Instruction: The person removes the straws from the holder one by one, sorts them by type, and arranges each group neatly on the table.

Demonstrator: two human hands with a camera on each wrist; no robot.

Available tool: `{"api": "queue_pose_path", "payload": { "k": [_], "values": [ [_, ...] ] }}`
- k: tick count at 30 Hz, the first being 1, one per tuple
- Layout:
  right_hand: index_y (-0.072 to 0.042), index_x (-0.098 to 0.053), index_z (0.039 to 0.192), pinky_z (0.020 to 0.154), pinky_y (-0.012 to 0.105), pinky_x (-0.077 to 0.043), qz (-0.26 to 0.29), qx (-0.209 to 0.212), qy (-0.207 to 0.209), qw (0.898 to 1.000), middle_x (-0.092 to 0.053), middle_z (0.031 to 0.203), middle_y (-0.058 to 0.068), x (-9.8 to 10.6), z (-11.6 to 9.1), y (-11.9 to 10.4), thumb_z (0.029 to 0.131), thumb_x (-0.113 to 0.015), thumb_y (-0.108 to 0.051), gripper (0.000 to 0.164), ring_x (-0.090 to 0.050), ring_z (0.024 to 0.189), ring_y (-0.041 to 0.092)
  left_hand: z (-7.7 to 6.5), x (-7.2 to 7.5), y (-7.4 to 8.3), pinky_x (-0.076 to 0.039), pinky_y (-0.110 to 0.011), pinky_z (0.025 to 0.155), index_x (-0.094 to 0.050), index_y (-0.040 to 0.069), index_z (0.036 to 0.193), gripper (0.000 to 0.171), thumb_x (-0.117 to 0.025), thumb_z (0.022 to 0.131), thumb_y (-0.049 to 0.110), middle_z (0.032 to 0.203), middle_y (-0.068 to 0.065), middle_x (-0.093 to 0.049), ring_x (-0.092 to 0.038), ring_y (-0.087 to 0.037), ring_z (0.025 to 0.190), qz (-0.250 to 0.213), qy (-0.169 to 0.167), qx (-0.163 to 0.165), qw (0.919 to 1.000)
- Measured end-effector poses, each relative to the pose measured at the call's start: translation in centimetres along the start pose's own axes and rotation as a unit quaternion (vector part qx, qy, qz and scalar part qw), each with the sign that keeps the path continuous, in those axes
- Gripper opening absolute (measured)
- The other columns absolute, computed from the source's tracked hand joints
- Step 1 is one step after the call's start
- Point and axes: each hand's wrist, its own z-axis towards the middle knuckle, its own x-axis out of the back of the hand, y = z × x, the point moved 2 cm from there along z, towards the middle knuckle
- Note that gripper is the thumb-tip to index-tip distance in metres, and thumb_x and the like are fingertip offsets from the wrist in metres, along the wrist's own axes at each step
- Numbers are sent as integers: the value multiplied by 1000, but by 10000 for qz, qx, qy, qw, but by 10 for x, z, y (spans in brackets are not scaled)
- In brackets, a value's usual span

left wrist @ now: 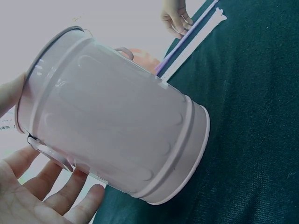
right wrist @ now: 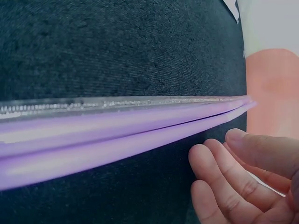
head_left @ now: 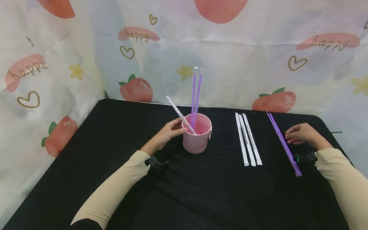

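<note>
Bucket [head_left: 195, 142], standing on the dark counter [head_left: 223, 200] with wrapped straws [head_left: 193, 94] inside, is being gripped near the rim by the left hand [head_left: 167, 132]; the right hand [head_left: 306, 134] (loose-fingered, free) is being held beside purple straws [head_left: 283, 144].

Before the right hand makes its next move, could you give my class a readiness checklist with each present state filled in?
1. Pink bucket standing upright: ok.
2. Left hand at the bucket's rim: ok.
3. Firm left-hand grip on the bucket: cannot tell.
4. Right hand beside the two loose purple straws on the black tabletop: ok.
5. Those purple straws gripped: not ok; the right hand holds nothing.
6. Three loose white straws clear of both hands: ok.
</note>
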Motion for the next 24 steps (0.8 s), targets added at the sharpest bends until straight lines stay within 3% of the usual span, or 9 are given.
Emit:
{"api": "queue_pose_path", "payload": {
  "k": [7,14,19,24],
  "values": [
    [25,-47,112,65,32,-58,2,11,34,10000,-72,80,8,2,-4,-1,92,-53,-5,36,-69,68,14,0,-1,0,-31,-47,112,-34,3,142,52,-52,94,14,143,-20,-41,-40,-35,131,-16,-9,-9,10000],
    [23,-45,118,72,39,-57,-170,150,46,9997,-72,91,17,9,-16,-8,94,-52,-9,40,-70,76,18,0,-2,1,-31,-47,112,-35,3,142,52,-53,94,13,143,-20,-41,-41,-34,132,-34,4,-58,10000],
    [19,-45,122,74,38,-57,-296,231,-5,9993,-72,95,14,18,-26,-19,95,-54,-16,45,-70,77,12,0,-2,0,-31,-47,112,-34,4,143,53,-53,94,14,144,-19,-40,-40,-34,132,-33,7,-43,10000],
    [17,-42,126,75,33,-57,-390,373,-118,9985,-72,96,3,26,-35,-36,96,-53,-19,48,-69,79,6,-1,-2,1,-32,-47,112,-35,3,142,52,-53,94,13,143,-19,-41,-42,-33,131,-7,13,-79,10000]
  ]
}}
